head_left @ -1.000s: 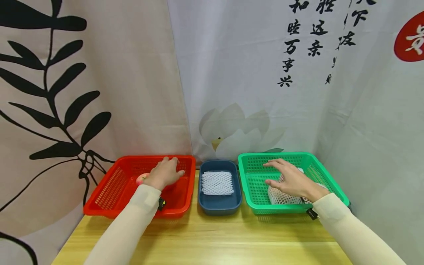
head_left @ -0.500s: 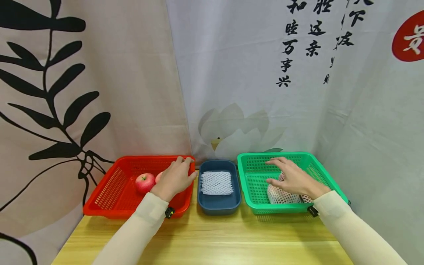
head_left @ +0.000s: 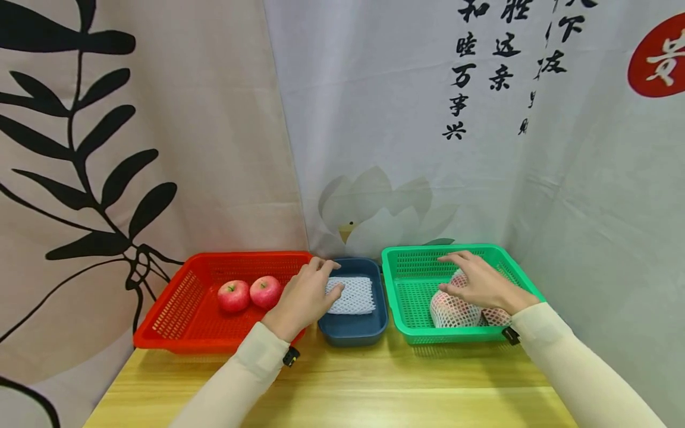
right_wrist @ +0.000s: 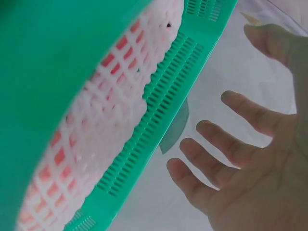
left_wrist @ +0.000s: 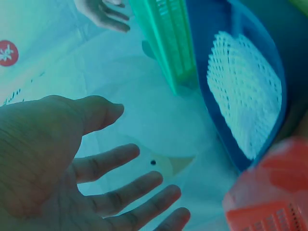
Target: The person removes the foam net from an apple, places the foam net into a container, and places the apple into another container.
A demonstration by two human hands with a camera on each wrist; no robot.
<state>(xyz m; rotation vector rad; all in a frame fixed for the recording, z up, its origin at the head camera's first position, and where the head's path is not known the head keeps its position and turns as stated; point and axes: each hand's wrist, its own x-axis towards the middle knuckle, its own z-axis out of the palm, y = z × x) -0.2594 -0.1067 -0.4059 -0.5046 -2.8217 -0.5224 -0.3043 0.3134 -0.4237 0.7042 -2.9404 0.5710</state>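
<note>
My left hand (head_left: pixel 305 297), fingers spread and holding nothing, hovers over the gap between the red basket (head_left: pixel 176 321) and the blue tray (head_left: pixel 353 336). White foam fruit nets (head_left: pixel 354 296) lie flat in that tray, partly behind the fingertips. Two bare red apples (head_left: pixel 233 296) sit side by side in the red basket. Above the green basket (head_left: pixel 409 297) is my right hand (head_left: pixel 484 284), its palm free and fingers apart. Beneath it rest several apples in foam nets (head_left: pixel 452 312), partly hidden by the hand; the right wrist view shows their pink-white netting (right_wrist: pixel 101 115) close up.
All three containers stand in a row at the back of a wooden table (head_left: pixel 364 386). Behind them hangs a pale printed cloth (head_left: pixel 214 148) with a dark plant design, and the cloth continues along the right side.
My left hand has moved right, from over the red basket to the blue tray's edge, uncovering both apples. The right hand has shifted slightly and stays over the green basket.
</note>
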